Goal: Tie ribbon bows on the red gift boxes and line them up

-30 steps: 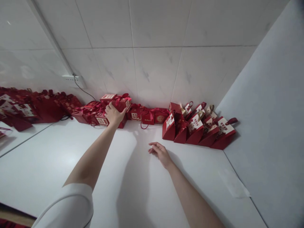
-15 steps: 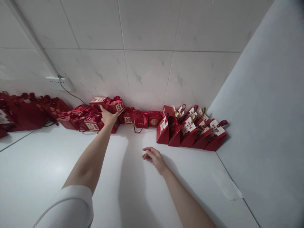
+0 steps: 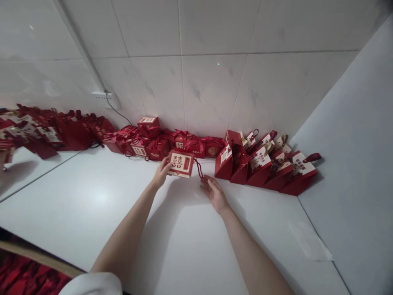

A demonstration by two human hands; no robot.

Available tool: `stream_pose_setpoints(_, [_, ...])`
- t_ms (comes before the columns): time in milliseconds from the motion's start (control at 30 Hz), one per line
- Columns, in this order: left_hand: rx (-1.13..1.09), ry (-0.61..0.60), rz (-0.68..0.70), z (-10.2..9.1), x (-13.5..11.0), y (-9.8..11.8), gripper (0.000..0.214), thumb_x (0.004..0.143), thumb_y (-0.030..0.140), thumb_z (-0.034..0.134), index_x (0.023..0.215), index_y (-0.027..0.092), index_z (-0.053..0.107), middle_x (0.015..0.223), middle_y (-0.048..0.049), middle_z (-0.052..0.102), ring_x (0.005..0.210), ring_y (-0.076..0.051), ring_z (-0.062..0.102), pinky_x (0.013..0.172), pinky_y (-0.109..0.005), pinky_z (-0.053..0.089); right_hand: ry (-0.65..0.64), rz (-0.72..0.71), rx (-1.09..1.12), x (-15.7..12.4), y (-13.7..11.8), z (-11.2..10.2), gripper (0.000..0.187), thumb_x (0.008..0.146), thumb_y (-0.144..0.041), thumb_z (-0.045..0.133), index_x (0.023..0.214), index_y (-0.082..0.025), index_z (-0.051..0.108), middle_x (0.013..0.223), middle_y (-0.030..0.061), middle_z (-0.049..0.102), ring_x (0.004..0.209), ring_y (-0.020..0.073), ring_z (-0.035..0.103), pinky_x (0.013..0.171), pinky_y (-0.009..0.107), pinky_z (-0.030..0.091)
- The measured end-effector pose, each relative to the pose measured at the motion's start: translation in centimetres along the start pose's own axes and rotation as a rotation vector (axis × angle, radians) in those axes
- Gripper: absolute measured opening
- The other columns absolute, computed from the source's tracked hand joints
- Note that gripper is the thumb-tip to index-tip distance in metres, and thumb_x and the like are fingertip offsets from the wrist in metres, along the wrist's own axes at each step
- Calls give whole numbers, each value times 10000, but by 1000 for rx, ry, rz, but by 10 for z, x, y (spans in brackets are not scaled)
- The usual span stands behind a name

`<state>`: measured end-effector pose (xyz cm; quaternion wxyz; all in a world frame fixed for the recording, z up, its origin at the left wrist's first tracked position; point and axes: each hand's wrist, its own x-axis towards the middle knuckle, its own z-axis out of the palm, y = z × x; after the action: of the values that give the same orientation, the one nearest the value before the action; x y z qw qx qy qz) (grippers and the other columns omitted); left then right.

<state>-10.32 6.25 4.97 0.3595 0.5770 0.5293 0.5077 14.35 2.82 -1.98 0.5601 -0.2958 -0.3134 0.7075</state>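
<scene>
My left hand [image 3: 161, 173] grips a small red gift box [image 3: 181, 163] by its left side, raised in front of the row. A cream panel with a red double-happiness character faces me. My right hand [image 3: 216, 194] is open to the right of this box, fingers stretched toward it. A dark red cord loop [image 3: 199, 167] hangs just above the right fingertips; whether they touch it I cannot tell. Behind the held box stands a row of ribboned red boxes [image 3: 158, 149], with one box [image 3: 149, 126] stacked on top.
Peaked red gift boxes [image 3: 258, 166] with ribbon handles stand at the right, by a pale panel [image 3: 353, 164]. More red bags [image 3: 73, 131] line the tiled wall at the left. A power strip [image 3: 106, 99] with a cable sits above the white table [image 3: 101, 213]. Red items [image 3: 27, 274] lie at lower left.
My left hand has brought a box from the top of the pile toward me and to the right. My right hand has moved slightly up and right in view. The view has shifted left.
</scene>
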Motion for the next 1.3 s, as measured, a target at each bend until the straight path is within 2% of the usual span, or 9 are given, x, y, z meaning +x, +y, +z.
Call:
stream_pose_setpoints(233, [-137,-360,-136,7,-56,-12,459,833,400,524,1234,193,610,1183,-95,681,1090,-302,628,947,-421,487,-148,61,-83,-12,-9,2,355,807,-505,670,1047,-249,721,1123,50,716,955,221,653,766,332,503])
stream_pose_setpoints(433, [-201,-196,-178,-6,-60,-15,686,709,331,706,1347,188,498,1253,-157,636,1108,-328,625,902,-432,508,-134,55,-232,-14,-8,-3,362,843,-520,622,749,-185,721,782,49,703,616,137,567,531,250,381])
stream_pose_setpoints(567, [-213,-172,-179,-13,-62,-8,522,839,456,558,1278,173,568,1254,-151,642,1154,-333,597,973,-469,460,-91,-24,-232,-15,-5,-1,280,812,-479,677,898,-214,710,984,41,685,869,175,606,659,246,453])
stream_pose_setpoints(800, [-473,-528,-142,-8,-71,7,808,861,759,291,1434,208,435,1469,-135,467,1347,-357,427,1103,-492,330,-195,-103,-320,-20,-2,4,399,869,-529,588,1143,-241,620,1260,70,595,1166,231,552,986,383,432])
stream_pose_setpoints(867, [-413,-483,-100,-9,-71,11,759,868,731,350,1425,224,443,1488,-125,444,1371,-349,394,1109,-478,324,-189,-118,-347,-21,-3,4,406,883,-546,555,1146,-240,607,1258,74,588,1157,231,556,984,386,432])
stream_pose_setpoints(1000, [-155,-346,-71,-17,-67,18,527,871,436,614,1357,263,503,1466,-100,476,1383,-316,375,1107,-441,325,-188,-155,-394,-21,-7,1,388,873,-572,555,1056,-232,602,1085,49,636,1018,180,587,853,288,469])
stream_pose_setpoints(1167, [-164,-325,-84,-19,-65,18,425,897,406,568,1284,228,567,1404,-109,543,1327,-307,449,1101,-443,333,-519,114,-441,-31,-12,-6,629,831,-722,450,579,-167,606,439,-1,510,369,104,429,393,235,325])
stream_pose_setpoints(1233, [-203,-316,-115,-14,-67,16,454,887,407,580,1303,228,554,1406,-105,544,1313,-305,467,1087,-435,355,-741,301,-467,-35,-15,-6,600,781,-686,555,615,-122,677,421,34,569,318,118,465,333,234,280])
stream_pose_setpoints(1300, [-211,-313,-153,-8,-68,14,476,884,424,581,1315,226,550,1395,-99,554,1293,-300,488,1070,-420,374,-956,528,-469,-36,-18,-5,524,774,-586,624,858,-80,732,561,82,693,368,144,573,328,218,317])
